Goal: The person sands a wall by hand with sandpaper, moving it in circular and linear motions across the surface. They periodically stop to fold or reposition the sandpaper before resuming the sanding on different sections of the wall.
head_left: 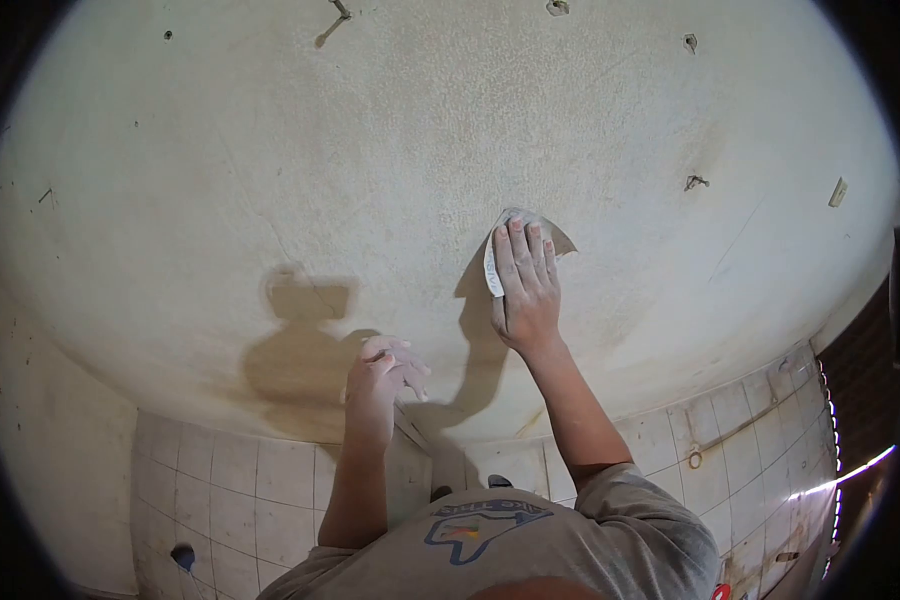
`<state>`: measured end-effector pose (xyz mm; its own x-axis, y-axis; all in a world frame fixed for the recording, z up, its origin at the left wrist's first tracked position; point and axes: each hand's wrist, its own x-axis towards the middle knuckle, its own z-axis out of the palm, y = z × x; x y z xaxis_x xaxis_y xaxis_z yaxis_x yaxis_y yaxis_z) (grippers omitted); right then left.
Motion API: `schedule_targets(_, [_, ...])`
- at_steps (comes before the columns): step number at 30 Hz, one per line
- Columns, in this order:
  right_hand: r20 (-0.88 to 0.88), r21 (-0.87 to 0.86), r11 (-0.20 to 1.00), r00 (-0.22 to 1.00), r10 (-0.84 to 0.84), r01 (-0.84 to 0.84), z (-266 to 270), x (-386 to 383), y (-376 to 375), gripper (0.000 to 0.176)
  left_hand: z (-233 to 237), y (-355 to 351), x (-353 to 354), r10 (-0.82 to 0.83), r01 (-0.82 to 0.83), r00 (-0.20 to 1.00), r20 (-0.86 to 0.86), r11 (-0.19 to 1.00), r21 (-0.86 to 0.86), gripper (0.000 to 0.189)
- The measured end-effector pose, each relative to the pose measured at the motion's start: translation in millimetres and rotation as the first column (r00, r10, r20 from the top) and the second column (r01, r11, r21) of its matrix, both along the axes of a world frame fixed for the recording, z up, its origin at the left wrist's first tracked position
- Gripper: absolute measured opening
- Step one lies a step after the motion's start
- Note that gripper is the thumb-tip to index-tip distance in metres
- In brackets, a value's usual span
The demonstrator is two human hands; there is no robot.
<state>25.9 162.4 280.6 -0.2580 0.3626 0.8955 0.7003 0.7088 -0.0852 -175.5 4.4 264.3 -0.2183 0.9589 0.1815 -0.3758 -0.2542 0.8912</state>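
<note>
My right hand (526, 280) lies with its fingers stretched out over a sheet of sandpaper (493, 268), pressing it to the pale wall (420, 150). The sheet's white back carries partly visible printed lettering, and its edges curl up beside my fingers. White dust coats both hands. Lower and to the left, my left hand (385, 372) is held up in front of the wall, fingers loosely bent and apart, with nothing in it.
A nail (341, 9) sticks out at the top, and a bent metal piece (696, 183) protrudes at right. A small plate (838, 192) sits farther right. Below is a tiled floor (232, 475) with a dark object (182, 556). Shadows fall across the wall.
</note>
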Motion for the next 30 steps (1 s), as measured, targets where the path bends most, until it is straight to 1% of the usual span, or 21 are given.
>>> schedule_targets(3, [0.001, -0.035, 0.999, 0.999, -0.038, 0.038, 10.9, -6.5, -4.6, 0.066, -0.7, -1.8, -6.9, -0.058, 0.059, 0.997, 0.054, 0.998, -0.011, 0.035])
schedule_targets(4, [-0.003, -0.049, 0.997, 0.998, -0.055, 0.055, 20.4, -8.5, -6.1, 0.066, -0.3, -1.0, -8.4, -0.057, 0.059, 0.997, 0.045, 0.997, -0.048, 0.035])
schedule_targets(6, [-0.078, 0.036, 0.998, 0.995, -0.054, 0.057, 56.4, -16.2, -2.3, 0.068, -0.6, 0.6, -8.3, -0.055, 0.059, 0.998, 0.035, 0.99, -0.126, 0.034])
schedule_targets(10, [-0.173, 0.155, 0.986, 0.984, -0.031, 0.059, 121.0, -32.9, -1.3, 0.074, -5.2, 7.6, -10.3, -0.115, 0.126, 0.99, 0.083, 0.982, -0.142, 0.035])
schedule_targets(12, [-0.194, 0.168, 0.983, 0.98, -0.044, 0.078, 130.7, -39.2, -5.6, 0.075, -8.8, 8.1, -13.2, -0.142, 0.154, 0.984, 0.107, 0.981, -0.118, 0.035])
schedule_targets(15, [-0.201, 0.158, 0.984, 0.978, -0.048, 0.081, 131.6, -41.2, -8.3, 0.075, -13.1, 13.8, -15.6, -0.141, 0.16, 0.983, 0.12, 0.974, -0.161, 0.037])
schedule_targets(20, [-0.185, 0.052, 0.995, 0.98, -0.07, 0.08, 88.2, -33.3, -7.0, 0.075, -7.0, 22.8, -22.3, -0.172, 0.177, 0.984, 0.054, 0.978, -0.112, 0.039])
schedule_targets(23, [-0.203, 0.112, 0.986, 0.974, -0.103, 0.128, 80.3, -35.6, 9.7, 0.071, -12.1, 25.8, -24.8, -0.165, 0.171, 0.984, 0.07, 0.981, -0.089, 0.039])
schedule_targets(24, [-0.222, 0.142, 0.983, 0.972, -0.08, 0.113, 89.5, -35.0, 10.2, 0.07, -13.3, 25.3, -25.7, -0.163, 0.171, 0.983, 0.085, 0.982, -0.087, 0.039])
schedule_targets(26, [-0.253, 0.221, 0.972, 0.967, -0.022, 0.08, 132.5, -32.6, 13.4, 0.066, -7.6, 24.9, -27.5, -0.173, 0.18, 0.981, 0.085, 0.98, -0.083, 0.039])
schedule_targets(28, [-0.28, 0.262, 0.96, 0.96, -0.026, 0.103, 168.5, -35.8, 15.1, 0.064, -9.9, 17.5, -30.7, -0.166, 0.176, 0.981, 0.105, 0.979, -0.102, 0.038])
schedule_targets(29, [-0.295, 0.288, 0.951, 0.955, -0.025, 0.114, 177.3, -37.8, 16.2, 0.062, -12.6, 18.5, -33.0, -0.159, 0.171, 0.98, 0.121, 0.98, -0.101, 0.037])
schedule_targets(30, [-0.289, 0.279, 0.955, 0.957, -0.017, 0.101, 176.2, -36.4, 12.8, 0.063, -11.9, 23.6, -34.8, -0.157, 0.17, 0.978, 0.134, 0.981, -0.089, 0.036])
